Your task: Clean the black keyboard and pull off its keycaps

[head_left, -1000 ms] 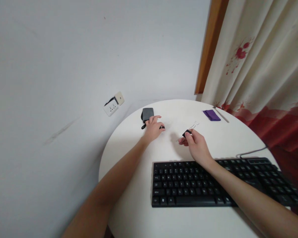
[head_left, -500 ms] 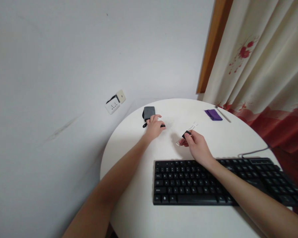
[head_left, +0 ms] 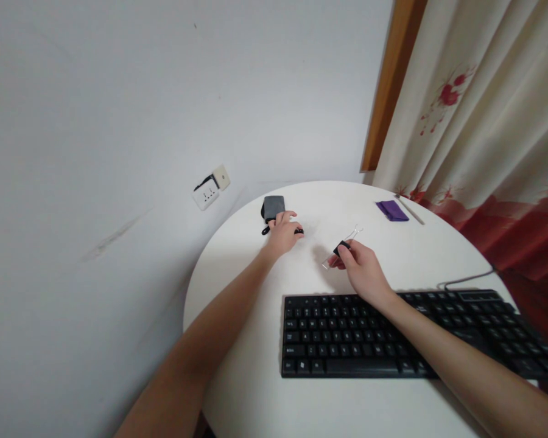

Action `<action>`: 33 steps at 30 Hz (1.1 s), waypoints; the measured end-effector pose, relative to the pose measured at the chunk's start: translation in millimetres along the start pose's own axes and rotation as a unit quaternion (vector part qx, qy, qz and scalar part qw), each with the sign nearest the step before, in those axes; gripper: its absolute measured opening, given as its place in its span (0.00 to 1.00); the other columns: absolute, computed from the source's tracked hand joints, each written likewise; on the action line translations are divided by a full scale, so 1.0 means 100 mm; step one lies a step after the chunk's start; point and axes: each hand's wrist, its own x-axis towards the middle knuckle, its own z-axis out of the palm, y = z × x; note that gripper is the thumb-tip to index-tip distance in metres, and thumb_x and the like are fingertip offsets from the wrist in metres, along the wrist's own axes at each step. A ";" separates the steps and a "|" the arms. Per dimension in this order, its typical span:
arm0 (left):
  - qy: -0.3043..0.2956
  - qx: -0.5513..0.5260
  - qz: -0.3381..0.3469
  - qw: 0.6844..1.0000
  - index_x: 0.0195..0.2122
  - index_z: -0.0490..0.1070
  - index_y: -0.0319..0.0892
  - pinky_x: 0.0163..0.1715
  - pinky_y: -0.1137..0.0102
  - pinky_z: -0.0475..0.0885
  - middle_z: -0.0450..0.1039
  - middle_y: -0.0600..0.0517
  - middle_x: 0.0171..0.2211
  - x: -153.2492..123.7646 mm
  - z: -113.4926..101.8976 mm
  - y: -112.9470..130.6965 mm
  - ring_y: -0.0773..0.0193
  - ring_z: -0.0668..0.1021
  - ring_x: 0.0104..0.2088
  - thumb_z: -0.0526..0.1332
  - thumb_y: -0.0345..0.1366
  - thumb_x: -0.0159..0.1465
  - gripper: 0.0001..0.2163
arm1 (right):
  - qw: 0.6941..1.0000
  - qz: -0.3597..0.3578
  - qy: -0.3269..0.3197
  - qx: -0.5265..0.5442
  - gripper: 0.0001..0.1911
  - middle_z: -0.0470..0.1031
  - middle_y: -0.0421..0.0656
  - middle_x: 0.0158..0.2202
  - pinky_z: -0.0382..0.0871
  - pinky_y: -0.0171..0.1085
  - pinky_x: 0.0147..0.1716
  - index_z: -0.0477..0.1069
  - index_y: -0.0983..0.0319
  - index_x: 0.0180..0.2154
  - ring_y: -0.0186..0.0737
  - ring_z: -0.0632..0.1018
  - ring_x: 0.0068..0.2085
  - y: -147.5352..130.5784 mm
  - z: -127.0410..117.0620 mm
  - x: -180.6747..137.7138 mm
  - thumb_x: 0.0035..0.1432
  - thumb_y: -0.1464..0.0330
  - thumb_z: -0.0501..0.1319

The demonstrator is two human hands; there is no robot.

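Note:
My right hand [head_left: 360, 264] grips a black binder clip [head_left: 342, 247] by its body, above the white table. The clip's silver wire handles spread out at opposite ends. At the far left of the table, my left hand [head_left: 284, 235] rests low, with a small black object [head_left: 299, 231] at its thumb and fingertip; its kind is too small to make out. The other fingers are raised apart, beside the front edge of a dark grey pouch [head_left: 274, 207]. A black loop [head_left: 265, 230] sticks out near the pouch.
A black keyboard [head_left: 342, 367] lies across the near side of the round table [head_left: 242, 389], under my right forearm, its cable [head_left: 468, 280] running right. At the far right are a purple pouch [head_left: 393, 210] and a thin stick [head_left: 411, 211]. Wall and curtain border the table.
Both hands hold nearly the same positions. The binder clip has tilted very slightly in my right hand; the rest of the scene shifts only a little with the camera.

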 end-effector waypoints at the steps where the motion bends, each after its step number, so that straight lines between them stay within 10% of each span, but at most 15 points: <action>1: 0.000 0.001 0.001 1.000 0.40 0.81 0.50 0.51 0.55 0.60 0.64 0.50 0.61 0.00 0.00 0.00 0.48 0.61 0.61 0.66 0.42 0.63 0.07 | 1.000 0.000 0.000 0.000 0.17 0.80 0.46 0.30 0.72 0.40 0.36 0.70 0.61 0.32 0.40 0.79 0.31 0.00 0.00 0.00 0.67 0.57 0.53; 33: -0.023 0.005 -0.014 1.000 0.42 0.80 0.50 0.53 0.54 0.58 0.62 0.49 0.62 -0.02 -0.05 0.01 0.48 0.60 0.61 0.65 0.42 0.64 0.08 | 1.000 0.001 -0.001 -0.007 0.17 0.80 0.46 0.31 0.72 0.40 0.37 0.70 0.61 0.32 0.40 0.79 0.32 -0.01 0.01 -0.01 0.66 0.56 0.54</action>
